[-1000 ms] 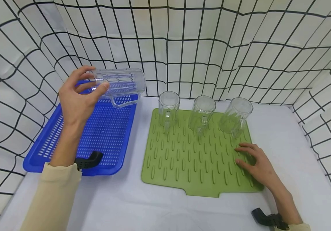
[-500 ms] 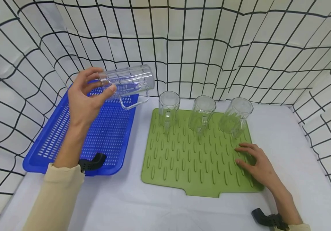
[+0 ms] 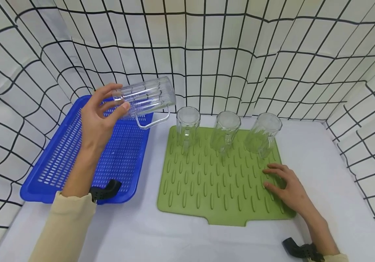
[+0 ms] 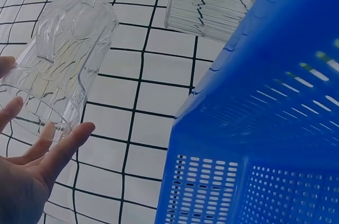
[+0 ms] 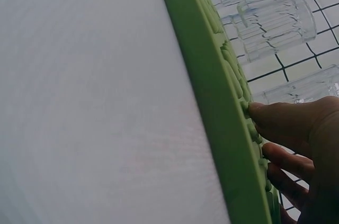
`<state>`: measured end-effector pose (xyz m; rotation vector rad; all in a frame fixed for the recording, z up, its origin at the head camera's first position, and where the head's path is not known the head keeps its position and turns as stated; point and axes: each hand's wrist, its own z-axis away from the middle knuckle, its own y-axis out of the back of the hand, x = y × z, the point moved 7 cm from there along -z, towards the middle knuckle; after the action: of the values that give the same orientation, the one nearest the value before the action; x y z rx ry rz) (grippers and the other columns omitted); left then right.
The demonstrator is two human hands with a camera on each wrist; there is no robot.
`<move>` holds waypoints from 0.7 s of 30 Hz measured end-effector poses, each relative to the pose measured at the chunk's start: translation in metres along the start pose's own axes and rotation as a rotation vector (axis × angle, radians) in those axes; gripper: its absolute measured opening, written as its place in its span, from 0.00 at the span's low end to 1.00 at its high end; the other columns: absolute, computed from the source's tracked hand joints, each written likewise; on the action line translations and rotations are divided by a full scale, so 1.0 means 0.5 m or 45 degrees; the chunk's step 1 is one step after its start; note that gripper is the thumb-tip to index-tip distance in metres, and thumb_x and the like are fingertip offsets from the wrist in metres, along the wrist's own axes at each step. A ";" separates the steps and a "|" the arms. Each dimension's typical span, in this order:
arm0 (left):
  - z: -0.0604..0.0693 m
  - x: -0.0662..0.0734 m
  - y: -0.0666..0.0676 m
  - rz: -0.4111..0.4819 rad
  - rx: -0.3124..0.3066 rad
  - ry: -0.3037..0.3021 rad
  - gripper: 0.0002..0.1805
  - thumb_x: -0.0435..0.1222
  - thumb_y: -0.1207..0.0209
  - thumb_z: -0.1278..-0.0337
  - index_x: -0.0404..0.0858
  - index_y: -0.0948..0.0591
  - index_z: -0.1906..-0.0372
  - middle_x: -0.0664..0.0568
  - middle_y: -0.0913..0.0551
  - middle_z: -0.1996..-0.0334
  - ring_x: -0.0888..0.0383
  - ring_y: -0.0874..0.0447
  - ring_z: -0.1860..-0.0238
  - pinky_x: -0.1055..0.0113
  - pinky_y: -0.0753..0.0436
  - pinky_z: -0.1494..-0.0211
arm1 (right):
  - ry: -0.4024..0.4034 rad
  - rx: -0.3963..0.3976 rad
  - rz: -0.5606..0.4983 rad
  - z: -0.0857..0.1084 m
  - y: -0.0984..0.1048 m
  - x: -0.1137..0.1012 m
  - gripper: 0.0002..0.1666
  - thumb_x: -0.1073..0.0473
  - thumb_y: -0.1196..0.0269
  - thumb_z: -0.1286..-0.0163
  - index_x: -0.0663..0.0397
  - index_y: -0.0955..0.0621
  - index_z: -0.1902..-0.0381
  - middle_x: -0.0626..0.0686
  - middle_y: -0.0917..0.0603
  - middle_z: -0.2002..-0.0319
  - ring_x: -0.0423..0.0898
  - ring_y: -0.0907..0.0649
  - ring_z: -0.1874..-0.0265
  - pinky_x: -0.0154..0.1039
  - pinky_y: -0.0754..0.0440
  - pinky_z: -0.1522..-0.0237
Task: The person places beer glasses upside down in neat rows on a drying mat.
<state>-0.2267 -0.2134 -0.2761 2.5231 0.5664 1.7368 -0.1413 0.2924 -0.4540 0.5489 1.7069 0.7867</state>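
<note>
My left hand (image 3: pixel 99 111) grips a clear glass mug (image 3: pixel 148 96) by its rim end, thumb on the near side. The mug lies nearly sideways in the air, base to the right and handle downward, above the far end of a blue basket (image 3: pixel 143 145). In the left wrist view the fingertips spread round the mug's (image 4: pixel 79 49) rim. My right hand (image 3: pixel 287 187) rests its relaxed fingertips on the right side of a green ribbed mat (image 3: pixel 203 203). Upside down along the mat's back edge stand three more glass mugs, the left (image 3: pixel 188 125), middle (image 3: pixel 225 131) and right (image 3: pixel 263 134).
A black wire grid (image 3: pixel 203 49) backed by white cloth rises behind and on both sides. White cloth (image 3: pixel 161 240) covers the table. The basket's raised rim stands left of the mat, with a strip of white cloth between them.
My left hand has carried the glass mug rightward, and its base end has tipped slightly up. My right hand stays at the mat. The head view has shifted a little.
</note>
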 end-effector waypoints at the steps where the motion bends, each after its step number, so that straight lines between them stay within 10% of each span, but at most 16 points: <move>1: 0.000 0.001 -0.003 0.022 -0.007 -0.004 0.25 0.35 0.33 0.36 0.49 0.18 0.34 0.58 0.20 0.42 0.63 0.13 0.46 0.77 0.12 0.54 | -0.001 0.000 0.000 0.001 0.000 0.000 0.23 0.65 0.27 0.35 0.60 0.16 0.42 0.66 0.24 0.34 0.72 0.30 0.32 0.77 0.34 0.37; 21: 0.020 -0.001 -0.045 0.197 -0.085 0.018 0.24 0.33 0.31 0.38 0.44 0.17 0.36 0.53 0.19 0.46 0.61 0.11 0.49 0.73 0.10 0.57 | -0.045 -0.014 0.027 0.000 0.002 -0.009 0.21 0.62 0.28 0.34 0.58 0.15 0.44 0.65 0.22 0.34 0.72 0.30 0.30 0.77 0.35 0.33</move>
<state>-0.2239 -0.1906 -0.2855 2.5721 0.3153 1.7898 -0.1403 0.2899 -0.4504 0.5713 1.6659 0.7966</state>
